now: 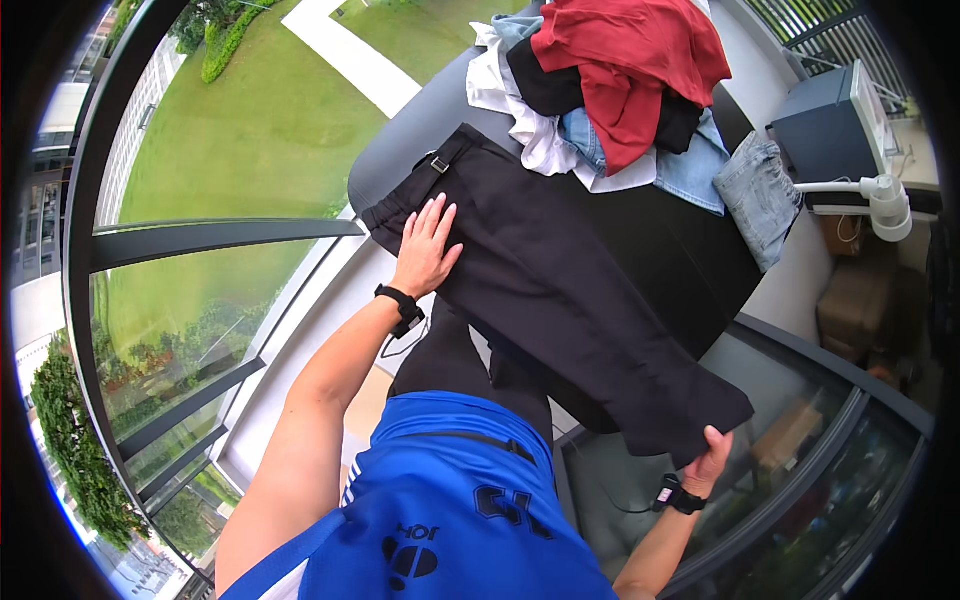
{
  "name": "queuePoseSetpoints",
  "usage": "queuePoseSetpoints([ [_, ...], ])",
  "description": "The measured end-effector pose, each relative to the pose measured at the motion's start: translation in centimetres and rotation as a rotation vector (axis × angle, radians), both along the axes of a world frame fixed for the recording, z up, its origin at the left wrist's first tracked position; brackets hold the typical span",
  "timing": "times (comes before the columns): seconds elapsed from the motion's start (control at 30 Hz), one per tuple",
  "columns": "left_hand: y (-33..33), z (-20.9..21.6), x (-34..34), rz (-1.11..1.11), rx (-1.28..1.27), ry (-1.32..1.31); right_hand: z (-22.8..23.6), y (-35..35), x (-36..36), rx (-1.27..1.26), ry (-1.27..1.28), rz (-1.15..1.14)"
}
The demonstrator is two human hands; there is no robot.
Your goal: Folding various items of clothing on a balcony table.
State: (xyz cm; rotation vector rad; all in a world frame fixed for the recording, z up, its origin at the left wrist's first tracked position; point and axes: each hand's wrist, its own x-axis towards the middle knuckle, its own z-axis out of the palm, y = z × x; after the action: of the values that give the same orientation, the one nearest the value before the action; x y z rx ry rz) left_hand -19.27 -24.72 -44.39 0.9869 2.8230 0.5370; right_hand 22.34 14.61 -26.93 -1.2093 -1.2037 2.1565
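Observation:
A pair of black trousers (560, 270) lies stretched across the dark seat in front of me, its buckled waistband at the far left and its leg ends at the near right. My left hand (428, 248) rests flat on the upper part, just below the waistband, fingers extended. At the other end my right hand (708, 460) grips the hem, thumb on top and the other fingers hidden beneath the cloth. That end hangs a little past the seat's edge. Black bands with small devices circle both wrists.
A heap of clothes with a red garment (630, 70) on top sits at the far side. Folded blue-grey jeans (760, 195) lie right of it, beside a white lamp-like arm (885, 205) and a grey box-shaped device (830, 115). Framed windows (230, 240) stand on the left.

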Motion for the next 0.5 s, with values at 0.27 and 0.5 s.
queuePoseSetpoints([
  [0.27, -4.0, 1.9, -4.6, 0.280, 0.452, -0.086, -0.6, -12.9, -22.8, -0.198, 0.114, 0.401],
  [0.5, -6.9, 1.9, -11.3, 0.372, 0.416, -0.053, -5.7, -18.3, -34.5, -0.299, 0.053, 0.615],
])
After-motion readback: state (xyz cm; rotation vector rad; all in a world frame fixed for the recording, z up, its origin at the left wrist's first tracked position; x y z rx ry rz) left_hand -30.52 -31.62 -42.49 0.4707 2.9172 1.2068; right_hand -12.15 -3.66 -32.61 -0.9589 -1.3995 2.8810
